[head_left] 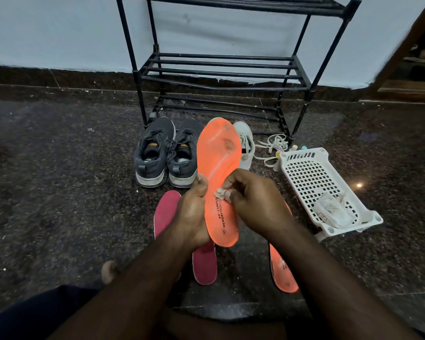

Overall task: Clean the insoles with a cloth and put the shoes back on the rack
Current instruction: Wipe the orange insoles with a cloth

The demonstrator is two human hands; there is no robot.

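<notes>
The orange insole (219,177) stands nearly upright in front of us, heel end down and toe end up, well in front of the black rack (221,69) that we take as our landmark. Our left hand (192,214) grips its heel half, thumb on the printed face and fingers curled behind, while our right hand (253,202) pinches a small wad of pale cloth (221,193) and presses it against the insole's middle. We judge the insole light and springy: a thin foam sheet with a smooth, faintly sheened top that bends easily, so it wants support from behind where the cloth pushes, and holding near the heel and waist, as we do, should keep it from folding. A worn, scuffed patch near the toe and a pale streak down the face look like the parts needing more rubbing. The cloth seems soft and limp, bunched to fingertip size. Directly before the rack sit a pair of grey shoes (167,155) with knit uppers and stiff pale soles, and beside them a white shoe (245,146), partly hidden by the insole, its loose laces trailing. Nearer us than the shoes lie two dark pink insoles (204,263) and a second orange insole (282,273) flat on the speckled stone floor. To the rack's right and nearer us a rigid white perforated plastic basket (312,173) holds a crumpled white packet.
</notes>
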